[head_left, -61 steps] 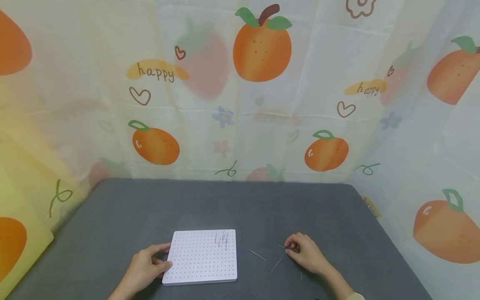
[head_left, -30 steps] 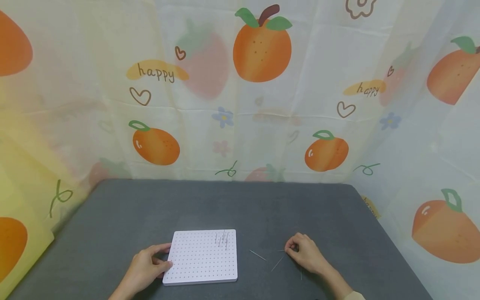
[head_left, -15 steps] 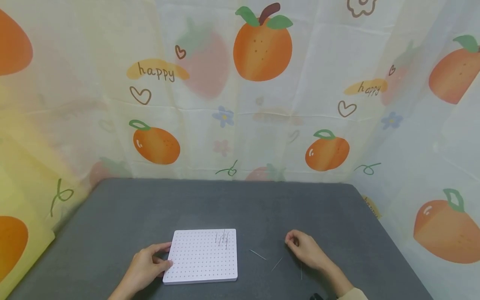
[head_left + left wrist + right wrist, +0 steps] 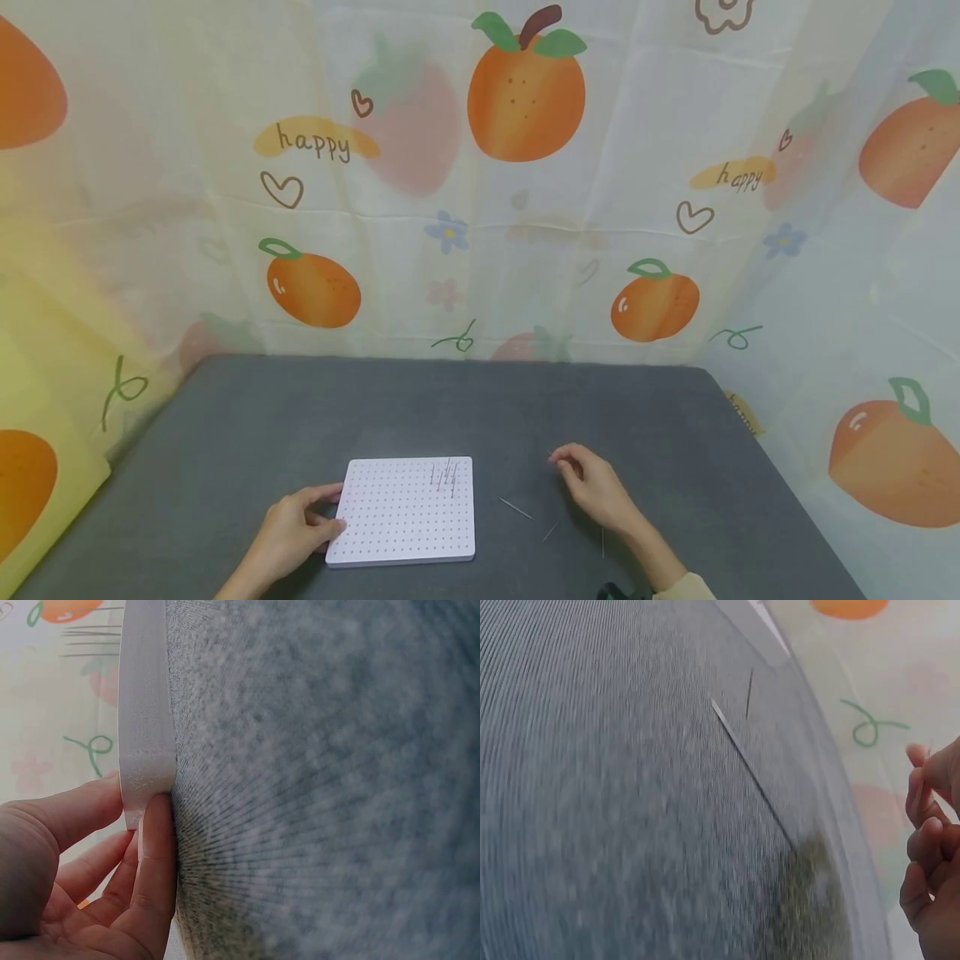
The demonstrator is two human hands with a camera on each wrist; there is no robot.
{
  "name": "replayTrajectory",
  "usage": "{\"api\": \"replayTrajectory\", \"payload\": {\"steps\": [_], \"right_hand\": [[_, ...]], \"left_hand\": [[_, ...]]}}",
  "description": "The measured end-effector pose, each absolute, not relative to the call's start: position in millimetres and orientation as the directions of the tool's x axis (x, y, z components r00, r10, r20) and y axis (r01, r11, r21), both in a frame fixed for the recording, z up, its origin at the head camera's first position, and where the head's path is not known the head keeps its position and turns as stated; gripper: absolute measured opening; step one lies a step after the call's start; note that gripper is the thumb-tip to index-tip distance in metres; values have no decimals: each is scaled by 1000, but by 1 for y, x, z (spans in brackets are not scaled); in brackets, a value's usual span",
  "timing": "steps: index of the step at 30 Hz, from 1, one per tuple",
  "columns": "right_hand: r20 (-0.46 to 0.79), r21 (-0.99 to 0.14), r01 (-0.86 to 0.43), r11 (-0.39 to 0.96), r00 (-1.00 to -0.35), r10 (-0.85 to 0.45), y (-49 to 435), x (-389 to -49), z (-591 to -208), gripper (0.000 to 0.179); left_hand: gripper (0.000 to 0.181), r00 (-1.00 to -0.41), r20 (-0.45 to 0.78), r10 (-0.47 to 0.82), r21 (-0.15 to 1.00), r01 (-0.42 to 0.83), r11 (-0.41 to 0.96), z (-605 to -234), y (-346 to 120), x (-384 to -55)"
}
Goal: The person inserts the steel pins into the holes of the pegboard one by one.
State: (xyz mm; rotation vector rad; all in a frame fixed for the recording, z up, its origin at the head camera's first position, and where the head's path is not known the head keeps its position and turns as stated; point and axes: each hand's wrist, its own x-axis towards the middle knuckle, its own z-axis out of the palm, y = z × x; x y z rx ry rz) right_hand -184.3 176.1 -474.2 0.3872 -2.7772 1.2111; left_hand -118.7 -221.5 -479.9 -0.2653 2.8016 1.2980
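Note:
A white pegboard (image 4: pixel 397 521) with rows of small holes lies on the dark table. Along its left edge my left hand (image 4: pixel 285 533) grips it; in the left wrist view the thumb and fingers (image 4: pixel 155 862) close about the board's corner (image 4: pixel 146 712). Several thin metal needles (image 4: pixel 438 480) stand upright near the board's far right corner. My right hand (image 4: pixel 596 487) is raised to the right of the board, thumb and forefinger pinching another thin needle (image 4: pixel 550 455). Most of that needle is hidden by the fingers; only a sliver shows beside the right hand (image 4: pixel 934 817) in the right wrist view.
Between board and right hand lies a loose needle (image 4: pixel 516 508). Two more, a slanted needle (image 4: pixel 551 531) and another needle (image 4: pixel 602 543), lie nearer the front. A patterned curtain (image 4: pixel 525 275) hangs behind the grey table (image 4: pixel 360 408). Something dark (image 4: pixel 615 592) shows by the right sleeve.
My right hand has picked a needle off the table, lifted it and moved a little left and away from me. The left hand and board stay put.

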Motion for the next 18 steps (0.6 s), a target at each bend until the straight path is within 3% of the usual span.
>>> {"api": "replayTrajectory", "payload": {"steps": [18], "right_hand": [[322,-725,-372,579,-927,-193,137,-181,-469,19]], "left_hand": [[51,-986,-103,-132,746,-164,645,-479,-221,-119]]}}
